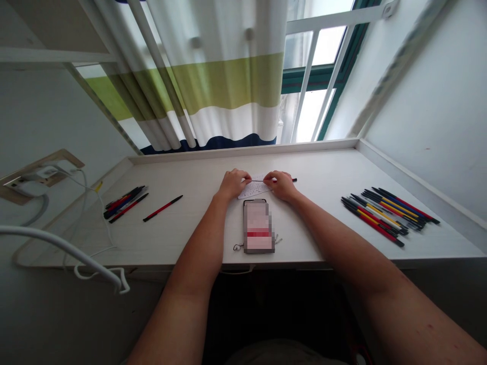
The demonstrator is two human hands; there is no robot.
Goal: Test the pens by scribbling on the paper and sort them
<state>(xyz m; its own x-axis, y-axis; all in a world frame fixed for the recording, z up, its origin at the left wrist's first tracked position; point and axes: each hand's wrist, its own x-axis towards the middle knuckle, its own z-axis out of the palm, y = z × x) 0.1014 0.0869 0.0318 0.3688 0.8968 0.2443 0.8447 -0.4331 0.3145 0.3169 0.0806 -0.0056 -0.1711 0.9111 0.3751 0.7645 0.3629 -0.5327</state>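
Note:
My left hand [233, 183] and my right hand [280, 185] meet over a sheet of paper [252, 190] covered in small dark marks. From my right hand's closed fingers sticks the black end of a red pen [294, 180]. A thin dark rod [257, 180] spans the gap between the hands, and my left thumb and fingers pinch its left end. Whether the rod is part of the pen, such as its refill, is too small to tell. Just below the paper lies a phone [258, 215] with a blurred screen, touched by neither hand.
Many red, blue, yellow and white pens [384, 210] lie in a group on the desk's right. Another bunch of pens [125, 204] and a single red pen [163, 208] lie left. A white cable [108, 230] hangs over the left edge. A raised rim [243, 150] borders the desk's back.

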